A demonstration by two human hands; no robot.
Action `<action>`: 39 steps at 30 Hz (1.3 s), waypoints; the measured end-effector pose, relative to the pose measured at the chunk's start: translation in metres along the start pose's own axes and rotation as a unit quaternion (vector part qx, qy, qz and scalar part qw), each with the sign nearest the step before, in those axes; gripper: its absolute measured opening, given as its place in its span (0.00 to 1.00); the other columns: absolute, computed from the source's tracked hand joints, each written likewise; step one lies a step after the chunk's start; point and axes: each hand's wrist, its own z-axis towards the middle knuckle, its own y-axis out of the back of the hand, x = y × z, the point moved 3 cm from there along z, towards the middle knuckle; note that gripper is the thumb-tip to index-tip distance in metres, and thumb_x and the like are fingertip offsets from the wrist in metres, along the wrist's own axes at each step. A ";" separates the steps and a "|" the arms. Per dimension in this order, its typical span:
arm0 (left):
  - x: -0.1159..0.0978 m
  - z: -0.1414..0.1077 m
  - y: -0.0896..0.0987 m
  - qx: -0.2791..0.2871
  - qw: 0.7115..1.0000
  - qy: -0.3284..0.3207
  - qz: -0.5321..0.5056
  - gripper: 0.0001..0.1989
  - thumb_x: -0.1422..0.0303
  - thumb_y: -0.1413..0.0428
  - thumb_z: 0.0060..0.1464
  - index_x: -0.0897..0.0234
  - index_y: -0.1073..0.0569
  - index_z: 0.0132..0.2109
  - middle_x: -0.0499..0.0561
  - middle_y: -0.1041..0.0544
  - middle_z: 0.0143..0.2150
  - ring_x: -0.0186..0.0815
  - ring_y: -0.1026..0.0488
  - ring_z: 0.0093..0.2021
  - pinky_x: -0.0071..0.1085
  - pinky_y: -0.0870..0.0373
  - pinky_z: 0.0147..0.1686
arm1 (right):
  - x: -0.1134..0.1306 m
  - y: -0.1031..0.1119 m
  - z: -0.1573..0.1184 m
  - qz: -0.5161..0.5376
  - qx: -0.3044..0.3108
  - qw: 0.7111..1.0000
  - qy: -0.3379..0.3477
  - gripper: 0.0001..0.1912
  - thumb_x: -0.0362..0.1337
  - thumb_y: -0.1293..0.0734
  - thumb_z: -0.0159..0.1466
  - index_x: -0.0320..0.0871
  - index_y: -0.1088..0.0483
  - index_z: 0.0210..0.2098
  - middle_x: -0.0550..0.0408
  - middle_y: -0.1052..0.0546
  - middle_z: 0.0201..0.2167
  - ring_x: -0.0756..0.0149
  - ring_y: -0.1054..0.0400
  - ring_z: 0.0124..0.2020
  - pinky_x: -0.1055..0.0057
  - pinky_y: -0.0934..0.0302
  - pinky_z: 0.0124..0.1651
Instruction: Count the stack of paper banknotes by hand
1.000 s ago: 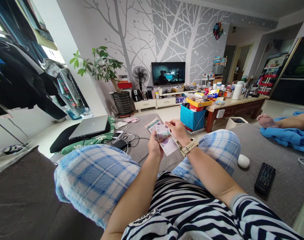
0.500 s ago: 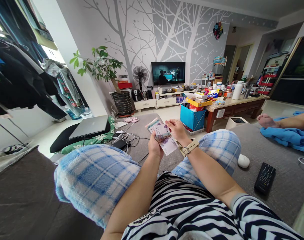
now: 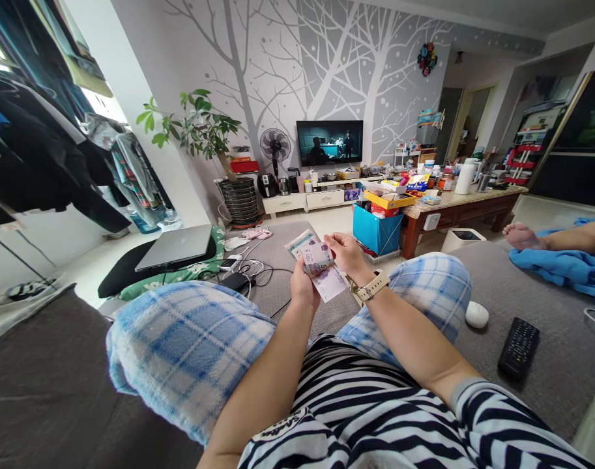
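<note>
At frame centre, your left hand [image 3: 304,284] clasps rectangular purple-and-green paper banknotes [image 3: 319,256] while your right hand [image 3: 347,254] pinches one's edge, so a loosened left grip could scatter them.

Soft daylight from the left, edges stretched and blurred

grey wall [image 3: 311,42], white tree mural [image 3: 374,107] | pale floor [image 3: 326,219] | bright window [image 3: 101,104], left | wooden table [image 3: 466,211], right
</note>
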 end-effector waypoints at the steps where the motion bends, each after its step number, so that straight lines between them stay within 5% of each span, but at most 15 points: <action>1: 0.000 0.000 0.000 -0.003 1.000 0.000 0.001 0.14 0.67 0.47 0.59 0.68 0.23 0.48 0.56 0.18 0.38 0.42 0.19 0.40 0.35 0.24 0.43 | 0.000 0.000 0.000 -0.002 0.000 1.000 -0.001 0.29 0.64 0.32 0.54 0.46 0.41 0.19 0.62 0.41 0.17 0.71 0.49 0.21 0.71 0.51 0.25; 13: -0.004 -0.005 -0.001 -0.001 1.000 -0.015 0.009 0.14 0.67 0.49 0.62 0.68 0.24 0.50 0.57 0.18 0.42 0.41 0.20 0.40 0.35 0.25 0.45 | -0.009 -0.002 0.001 0.008 0.021 0.999 -0.037 0.27 0.64 0.35 0.58 0.45 0.34 0.23 0.58 0.33 0.14 0.68 0.42 0.18 0.69 0.45 0.26; 25: -0.003 -0.001 0.004 -0.008 0.999 -0.003 0.031 0.11 0.72 0.44 0.57 0.69 0.25 0.48 0.54 0.19 0.34 0.39 0.20 0.33 0.34 0.24 0.42 | -0.022 0.010 0.007 -0.059 -0.088 0.993 -0.043 0.18 0.53 0.29 0.55 0.45 0.33 0.26 0.58 0.29 0.22 0.67 0.36 0.25 0.70 0.41 0.30; 39: -0.002 0.001 0.008 -0.006 0.999 -0.019 0.050 0.13 0.76 0.40 0.49 0.68 0.25 0.44 0.54 0.19 0.36 0.39 0.21 0.33 0.35 0.23 0.40 | -0.023 0.007 0.008 -0.077 -0.052 0.994 -0.052 0.18 0.53 0.32 0.55 0.45 0.33 0.21 0.58 0.30 0.21 0.67 0.39 0.25 0.70 0.45 0.30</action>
